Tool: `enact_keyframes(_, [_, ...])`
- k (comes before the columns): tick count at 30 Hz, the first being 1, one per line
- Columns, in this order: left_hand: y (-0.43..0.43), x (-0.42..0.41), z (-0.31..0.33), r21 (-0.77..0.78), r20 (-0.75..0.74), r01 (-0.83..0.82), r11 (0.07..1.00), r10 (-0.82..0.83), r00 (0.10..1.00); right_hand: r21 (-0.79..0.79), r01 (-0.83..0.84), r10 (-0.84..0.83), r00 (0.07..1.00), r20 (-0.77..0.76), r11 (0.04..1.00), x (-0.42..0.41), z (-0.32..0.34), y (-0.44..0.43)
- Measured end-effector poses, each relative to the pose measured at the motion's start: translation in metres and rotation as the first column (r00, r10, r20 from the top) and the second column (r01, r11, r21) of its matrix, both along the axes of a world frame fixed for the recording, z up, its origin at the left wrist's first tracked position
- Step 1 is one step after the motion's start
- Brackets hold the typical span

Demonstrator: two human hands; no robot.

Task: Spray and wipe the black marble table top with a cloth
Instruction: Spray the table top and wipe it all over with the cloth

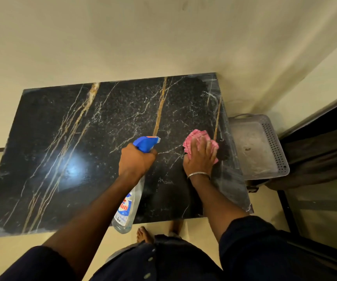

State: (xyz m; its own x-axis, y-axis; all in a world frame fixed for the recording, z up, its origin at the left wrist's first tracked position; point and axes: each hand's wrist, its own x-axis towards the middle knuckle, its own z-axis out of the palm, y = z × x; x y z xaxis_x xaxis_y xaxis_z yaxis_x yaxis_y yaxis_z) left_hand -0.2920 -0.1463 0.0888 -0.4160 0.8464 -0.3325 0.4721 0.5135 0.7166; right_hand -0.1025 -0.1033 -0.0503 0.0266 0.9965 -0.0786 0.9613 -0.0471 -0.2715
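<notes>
Black marble counter (82, 138) w/ gold & white veins stands against a cream wall (163, 47); a light glare sits on its left-centre part.

Left hand (136, 161) grips the neck of a spray bottle (135, 191), fingers curled round it just below the blue trigger head (145, 143); nozzle points away from the person, base toward them; bottle is tilted, held above the counter's near part. Body is clear plastic w/ a blue/red label (124, 205); liquid level can't be told.

Right hand (200, 157) lies flat, fingers straight & close together, pressing a pink cloth (196, 135) on the counter near its right edge; cloth is bunched & sticks out past the fingertips & both sides of the hand; thin metal bangle (198, 175) on that wrist. Hands are near each other, not touching.

Just right of the counter, lower down, a grey perforated plastic basket (275, 142) w/ a handle; inside, only a few small dark specks (247, 149) & pale smears on its bottom. Dark fabric (315, 159) hangs right of the basket; a bare foot (143, 234) is on the floor by the counter's near edge.
</notes>
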Motion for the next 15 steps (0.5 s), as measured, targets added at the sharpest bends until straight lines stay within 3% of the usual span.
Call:
enact_keyframes(4, [-0.004, -0.013, 0.000, -0.001, -0.016, -0.014, 1.000, 0.014, 1.000, -0.050, -0.365, 0.366, 0.930, 0.011, 0.930, -0.050, 0.001, -0.015])
enact_keyframes(8, [-0.007, -0.020, -0.003, -0.024, -0.034, 0.013, 1.000, -0.013, 0.999, -0.044, -0.525, 0.527, 0.847, 0.078, 0.850, -0.040, -0.001, -0.013])
enact_keyframes(10, [-0.009, -0.023, -0.003, -0.029, -0.006, 0.019, 0.999, -0.020, 1.000, -0.045, -0.484, 0.486, 0.870, 0.083, 0.874, -0.016, -0.003, -0.010])
enact_keyframes(15, [-0.012, -0.032, 0.002, 0.005, 0.026, 0.025, 1.000, -0.025, 0.999, 0.014, -0.127, 0.125, 0.988, 0.088, 0.992, 0.052, -0.003, -0.007])
